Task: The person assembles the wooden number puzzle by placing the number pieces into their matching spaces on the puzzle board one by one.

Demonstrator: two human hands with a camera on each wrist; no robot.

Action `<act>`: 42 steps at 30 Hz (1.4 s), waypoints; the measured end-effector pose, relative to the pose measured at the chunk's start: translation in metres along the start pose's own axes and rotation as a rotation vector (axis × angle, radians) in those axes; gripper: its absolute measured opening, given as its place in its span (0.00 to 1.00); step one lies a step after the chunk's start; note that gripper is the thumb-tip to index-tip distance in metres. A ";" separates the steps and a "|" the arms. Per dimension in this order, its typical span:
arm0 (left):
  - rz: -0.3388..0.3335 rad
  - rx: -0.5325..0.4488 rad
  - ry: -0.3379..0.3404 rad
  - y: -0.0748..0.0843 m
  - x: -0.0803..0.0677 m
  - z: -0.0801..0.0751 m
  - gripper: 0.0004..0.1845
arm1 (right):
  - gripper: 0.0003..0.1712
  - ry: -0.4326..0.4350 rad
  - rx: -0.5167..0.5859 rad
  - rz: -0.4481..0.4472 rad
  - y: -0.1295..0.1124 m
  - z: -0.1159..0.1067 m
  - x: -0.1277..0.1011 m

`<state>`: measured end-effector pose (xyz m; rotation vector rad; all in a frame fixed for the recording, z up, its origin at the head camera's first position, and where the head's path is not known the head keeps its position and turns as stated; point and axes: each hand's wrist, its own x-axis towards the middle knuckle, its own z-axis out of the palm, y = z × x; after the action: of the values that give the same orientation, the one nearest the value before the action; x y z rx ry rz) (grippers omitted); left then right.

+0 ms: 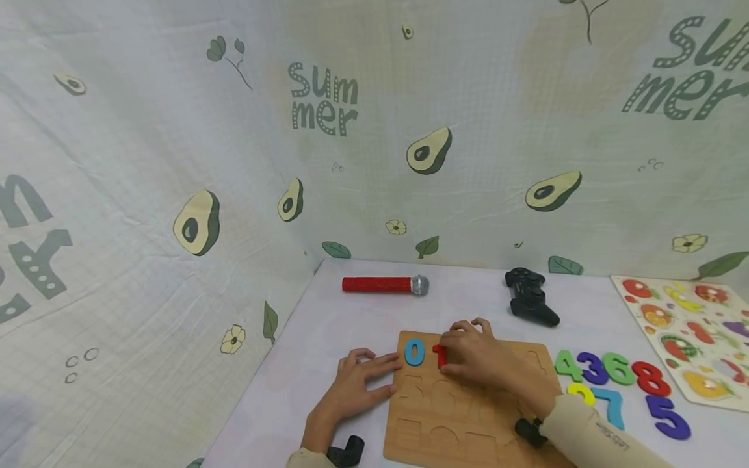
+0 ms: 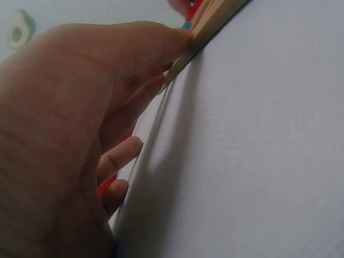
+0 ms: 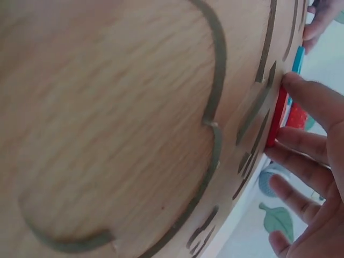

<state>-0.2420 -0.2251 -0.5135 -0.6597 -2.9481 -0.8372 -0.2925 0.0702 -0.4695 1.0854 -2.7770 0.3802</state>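
Note:
A wooden number puzzle board [image 1: 424,409] with cut-out recesses lies on the table. In its top left recess area sits a blue 0 [image 1: 414,351]. My right hand [image 1: 476,357] pinches a red number 1 [image 1: 441,357] beside the 0; in the right wrist view the thumb is at one end of the red piece [image 3: 277,115] and fingertips at the other. Whether the piece lies fully in its recess cannot be told. My left hand [image 1: 357,383], fingers fairly straight, touches the board's left edge [image 2: 215,27] with thumb and fingertips.
Right of the board lie several loose numbers, among them a purple 5 [image 1: 667,417] and a red 8 [image 1: 651,379]. Behind are a red microphone [image 1: 377,285] and a black game controller [image 1: 530,296]. A fruit picture board [image 1: 661,305] lies far right; a printed cloth [image 1: 363,169] hangs behind.

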 end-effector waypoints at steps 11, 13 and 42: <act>-0.004 -0.003 -0.008 0.001 -0.001 -0.001 0.24 | 0.20 -0.005 0.007 0.048 -0.003 -0.007 -0.005; 0.002 -0.001 -0.003 0.001 -0.001 -0.001 0.24 | 0.20 0.010 0.016 0.034 -0.002 -0.011 -0.009; 0.005 -0.013 -0.006 -0.002 0.000 0.001 0.25 | 0.17 0.132 -0.086 0.023 0.027 -0.044 -0.081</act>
<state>-0.2427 -0.2259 -0.5153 -0.6707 -2.9484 -0.8556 -0.2507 0.1541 -0.4493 0.9731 -2.6658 0.3202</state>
